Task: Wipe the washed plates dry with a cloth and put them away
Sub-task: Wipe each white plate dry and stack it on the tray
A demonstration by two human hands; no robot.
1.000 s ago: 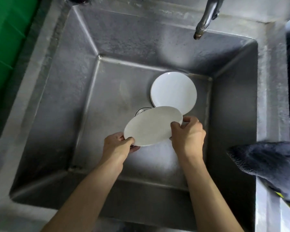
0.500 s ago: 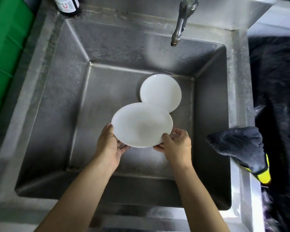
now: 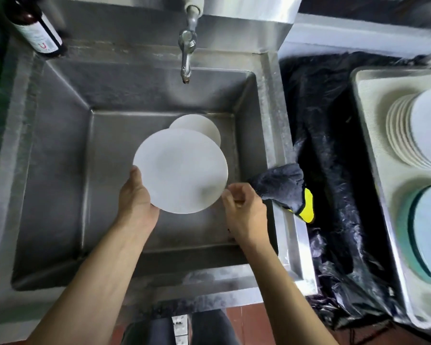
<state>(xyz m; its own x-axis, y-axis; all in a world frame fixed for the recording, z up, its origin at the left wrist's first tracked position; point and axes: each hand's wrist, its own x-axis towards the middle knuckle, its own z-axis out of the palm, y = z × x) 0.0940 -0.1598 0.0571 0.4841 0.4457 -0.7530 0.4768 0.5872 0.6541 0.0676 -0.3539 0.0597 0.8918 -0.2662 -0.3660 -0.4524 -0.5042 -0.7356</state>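
We gripped the round white ceramic plate (image 3: 181, 170) left-handed (image 3: 137, 197); right fingers (image 3: 230, 192), curled together, barely touched it: wet, it could slip.

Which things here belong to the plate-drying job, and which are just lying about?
Job: round white plate gripped by left hand; second white plate in sink; dark grey cloth; stacked white plates.
Lying about: dark glass bottle; metal tap; black plastic bag.

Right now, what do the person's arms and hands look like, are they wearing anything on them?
Both forearms are bare as far as the frame shows them, with no sleeves in sight. The left hand and the right hand wear no gloves, and no watch, ring or bracelet shows on them.
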